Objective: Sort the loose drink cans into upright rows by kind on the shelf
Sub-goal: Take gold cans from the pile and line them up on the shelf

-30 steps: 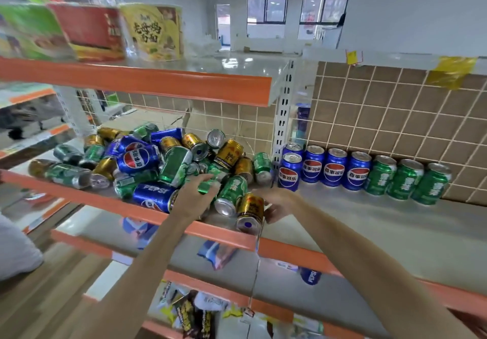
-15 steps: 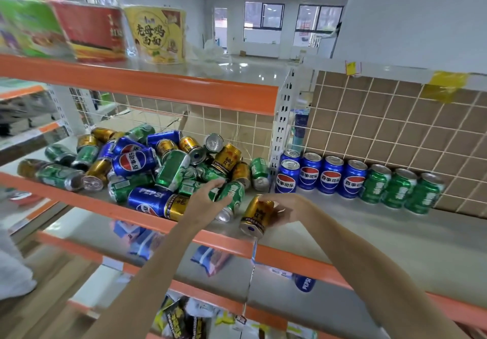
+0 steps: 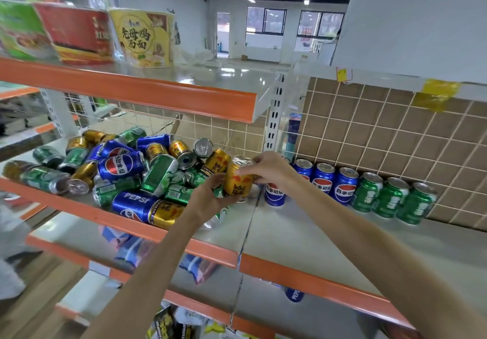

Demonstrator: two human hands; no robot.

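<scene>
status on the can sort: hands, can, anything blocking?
Right hand and left hand both grip one gold can, upright, above the shelf. Blue cans and green cans rowed upright at back. Loose pile left; nothing blocking.

On the shelf [image 3: 303, 236], a loose heap of cans [image 3: 126, 172] lies left, an upright row of cans [image 3: 366, 193] stands right against the back grid [image 3: 395, 138], and tubs [image 3: 142, 38] sit on the shelf above.

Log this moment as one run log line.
stage: pick | held: gold can, upright | hands: right hand and left hand grip it | placed: no
</scene>
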